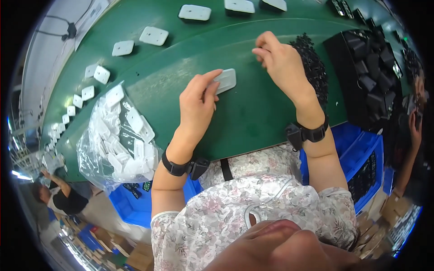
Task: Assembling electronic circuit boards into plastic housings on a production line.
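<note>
My left hand [195,100] grips a white plastic cover [228,80] by its left end, thumb and fingers on its sides. The cover is a rounded rectangle, held at the green work surface [253,122]. To its upper right, apart from the cover, my right hand [285,67] is raised with thumb and fingertips pinched together. Anything between those fingertips is too small or hidden to make out. Just right of that hand lies a heap of small black parts [315,63], partly behind my wrist.
A clear bag of white covers [120,140] lies at left. A black box [337,58] of black housings stands at right. White-topped units [194,12] line the far edge. Blue bins [135,210] sit below the near edge. Other people [68,198] are at both sides.
</note>
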Demonstrator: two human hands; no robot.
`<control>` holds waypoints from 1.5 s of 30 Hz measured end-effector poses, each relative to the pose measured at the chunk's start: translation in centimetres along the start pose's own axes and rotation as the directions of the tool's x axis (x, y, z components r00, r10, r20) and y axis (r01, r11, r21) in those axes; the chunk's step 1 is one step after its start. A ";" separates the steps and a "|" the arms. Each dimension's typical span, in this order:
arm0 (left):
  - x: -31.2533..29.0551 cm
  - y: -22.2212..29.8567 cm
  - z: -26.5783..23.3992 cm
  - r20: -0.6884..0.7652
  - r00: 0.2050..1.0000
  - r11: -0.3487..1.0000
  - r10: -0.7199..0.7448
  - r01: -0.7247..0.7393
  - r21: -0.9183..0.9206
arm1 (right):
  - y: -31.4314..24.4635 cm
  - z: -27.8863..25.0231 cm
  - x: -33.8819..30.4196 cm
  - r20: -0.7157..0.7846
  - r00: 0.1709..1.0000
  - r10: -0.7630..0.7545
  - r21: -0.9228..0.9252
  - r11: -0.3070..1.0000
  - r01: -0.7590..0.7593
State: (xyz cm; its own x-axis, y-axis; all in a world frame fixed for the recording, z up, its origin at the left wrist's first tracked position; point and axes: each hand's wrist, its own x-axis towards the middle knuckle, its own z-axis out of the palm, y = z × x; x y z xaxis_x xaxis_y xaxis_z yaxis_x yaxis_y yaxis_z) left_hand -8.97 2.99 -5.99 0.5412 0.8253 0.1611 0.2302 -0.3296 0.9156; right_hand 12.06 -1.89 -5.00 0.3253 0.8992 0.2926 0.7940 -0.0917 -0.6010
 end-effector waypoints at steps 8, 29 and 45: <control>0.0 0.1 -0.4 -0.032 0.997 0.994 0.077 -0.074 0.078 | -0.2 0.3 0.5 0.069 0.997 0.020 0.215 0.976 -0.034; -0.1 -0.5 0.3 -0.172 0.912 0.928 0.373 -0.365 0.076 | -4.8 0.8 -1.6 0.372 0.928 -0.003 0.612 0.753 -0.243; -0.2 -0.1 0.5 0.069 0.969 0.750 -0.236 0.227 -0.622 | -5.0 1.3 -1.6 0.253 0.965 0.071 0.456 0.871 -0.184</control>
State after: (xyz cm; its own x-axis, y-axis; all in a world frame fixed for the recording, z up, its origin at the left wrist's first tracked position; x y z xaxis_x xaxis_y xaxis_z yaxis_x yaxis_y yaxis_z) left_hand -8.69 2.63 -6.27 0.5256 0.8464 -0.0856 -0.2076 0.2251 0.9520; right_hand 6.86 -2.29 -3.42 0.2402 0.9694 0.0512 0.3978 -0.0502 -0.9161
